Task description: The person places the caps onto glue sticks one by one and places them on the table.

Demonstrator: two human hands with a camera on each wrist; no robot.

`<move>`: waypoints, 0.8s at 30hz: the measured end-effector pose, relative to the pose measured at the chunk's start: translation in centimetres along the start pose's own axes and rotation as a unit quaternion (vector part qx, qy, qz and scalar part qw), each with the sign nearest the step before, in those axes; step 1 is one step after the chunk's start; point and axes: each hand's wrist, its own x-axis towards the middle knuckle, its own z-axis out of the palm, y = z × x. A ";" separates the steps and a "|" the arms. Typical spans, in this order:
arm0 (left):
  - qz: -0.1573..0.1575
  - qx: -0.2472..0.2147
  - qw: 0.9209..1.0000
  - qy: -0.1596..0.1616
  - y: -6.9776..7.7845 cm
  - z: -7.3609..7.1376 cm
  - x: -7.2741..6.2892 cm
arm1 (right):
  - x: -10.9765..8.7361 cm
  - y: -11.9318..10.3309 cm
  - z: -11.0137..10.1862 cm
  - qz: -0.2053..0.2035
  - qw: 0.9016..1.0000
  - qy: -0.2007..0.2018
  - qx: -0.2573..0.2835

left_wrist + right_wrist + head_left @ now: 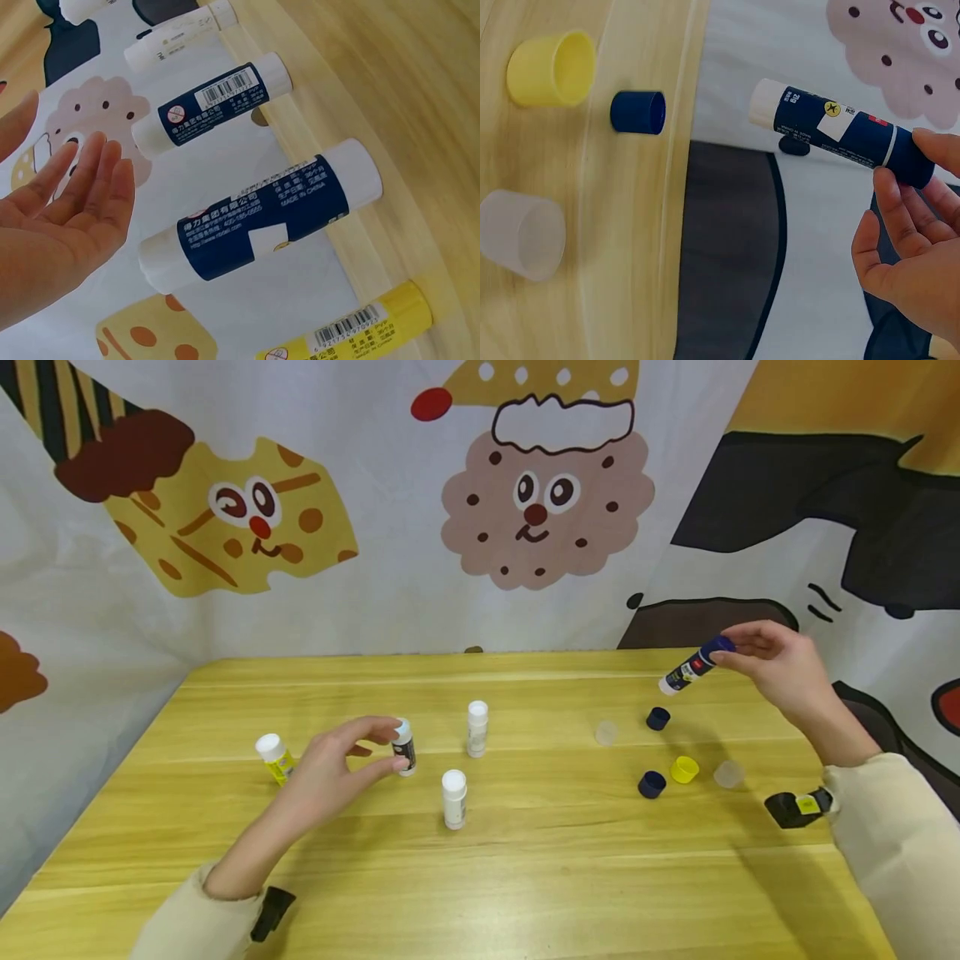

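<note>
My right hand (776, 664) pinches a navy glue stick (693, 667) by its cap end, tilted in the air with the white base toward the lower left. On the left, my left hand (333, 772) has thumb and fingers spread around the sides of a standing glue stick (406, 752) with a dark label. In the left wrist view the fingers (94, 176) are held apart near the tops of navy-labelled glue sticks (262, 217). Two white glue sticks (477, 731) stand right of this hand, and a yellow one (279, 764) is partly hidden behind it.
Loose caps lie on the right of the wooden table (525, 893): two navy caps (652, 785), a yellow cap (684, 769) and two translucent caps (728, 774). A printed cloth (390, 610) hangs behind the table's back edge.
</note>
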 end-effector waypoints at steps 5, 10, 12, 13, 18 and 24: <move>-0.008 -0.006 1.000 0.004 0.1 -0.4 -0.2 | 0.2 0.9 -0.2 0.003 1.000 0.007 -0.005; -0.010 -0.014 1.000 0.004 0.2 -0.9 -0.3 | 0.5 1.8 -0.3 0.001 1.000 0.013 0.005; -0.013 -0.012 1.000 0.003 0.1 -1.2 -0.4 | 0.6 2.2 -0.4 0.006 1.000 0.014 0.012; -0.014 -0.011 1.000 0.001 0.1 -1.3 -0.4 | 0.6 2.4 -0.4 0.009 1.000 0.015 0.016; -0.022 -0.004 1.000 0.001 0.1 -2.0 -0.5 | 0.8 3.5 -0.7 0.034 0.999 0.028 0.022; -0.014 -0.001 1.000 0.014 0.0 -2.9 -0.7 | 1.1 4.8 -0.7 0.067 0.997 0.036 0.006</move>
